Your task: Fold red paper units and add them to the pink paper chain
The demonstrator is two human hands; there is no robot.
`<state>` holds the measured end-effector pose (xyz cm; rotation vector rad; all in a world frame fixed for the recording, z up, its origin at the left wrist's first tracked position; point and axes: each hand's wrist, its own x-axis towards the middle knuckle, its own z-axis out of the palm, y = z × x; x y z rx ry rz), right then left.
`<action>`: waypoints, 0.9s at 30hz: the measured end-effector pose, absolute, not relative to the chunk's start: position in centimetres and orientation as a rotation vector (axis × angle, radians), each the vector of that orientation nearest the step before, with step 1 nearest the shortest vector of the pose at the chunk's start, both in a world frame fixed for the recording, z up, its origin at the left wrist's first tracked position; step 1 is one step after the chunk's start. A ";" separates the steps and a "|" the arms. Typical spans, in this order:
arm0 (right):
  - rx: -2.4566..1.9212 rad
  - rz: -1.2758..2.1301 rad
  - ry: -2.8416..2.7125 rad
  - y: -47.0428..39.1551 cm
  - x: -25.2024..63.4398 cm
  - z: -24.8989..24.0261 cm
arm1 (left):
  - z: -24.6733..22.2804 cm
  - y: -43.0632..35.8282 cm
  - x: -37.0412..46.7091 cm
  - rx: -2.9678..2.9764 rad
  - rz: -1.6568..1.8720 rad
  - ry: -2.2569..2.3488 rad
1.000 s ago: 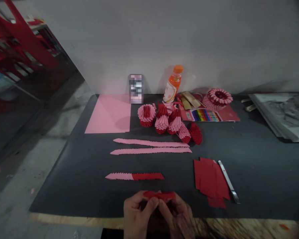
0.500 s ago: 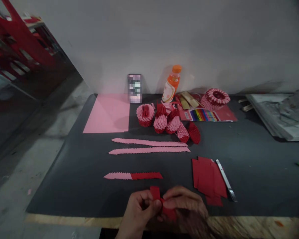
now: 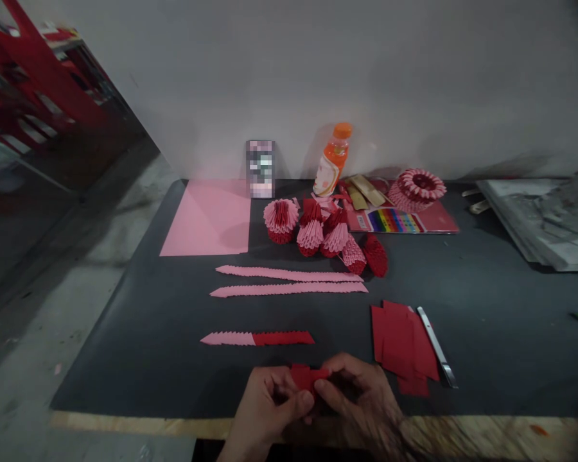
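Observation:
Between my two hands at the table's front edge is a small piece of red paper (image 3: 304,377), partly folded. My left hand (image 3: 274,401) pinches its left side between thumb and fingers. From the right, my right hand (image 3: 359,388) grips the other part, thumb in front and fingers behind. Just beyond them lies a toothed strip of folded paper (image 3: 257,338), pink on the left and red on the right. A pile of red paper rectangles (image 3: 402,343) sits to the right, with a closed silver cutter knife (image 3: 437,346) along its edge.
Two long pink folded strips (image 3: 289,290) lie mid-table. Behind stand folded-paper pieces (image 3: 311,231), an orange drink bottle (image 3: 331,163), a phone (image 3: 261,170) and a pink paper sheet (image 3: 207,221). A round paper basket (image 3: 417,190) rests on a red packet; stacked papers (image 3: 544,224) lie far right.
My right fingers have shifted up and bent the right part of the red paper, which hung lower before and now sticks out level. My left hand keeps its pinch.

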<state>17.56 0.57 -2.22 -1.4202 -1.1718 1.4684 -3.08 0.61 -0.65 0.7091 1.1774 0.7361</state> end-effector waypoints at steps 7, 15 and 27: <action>-1.550 1.277 -1.187 0.4 16.8 -2.0 | -0.7 1.4 -3.3 0.780 0.681 1.192; -1.583 1.215 -1.213 0.0 16.1 -2.6 | -1.0 1.6 -3.8 0.858 0.649 1.217; -1.461 0.966 -1.429 -0.3 16.5 -1.9 | -3.0 -1.5 -2.6 1.340 0.911 1.584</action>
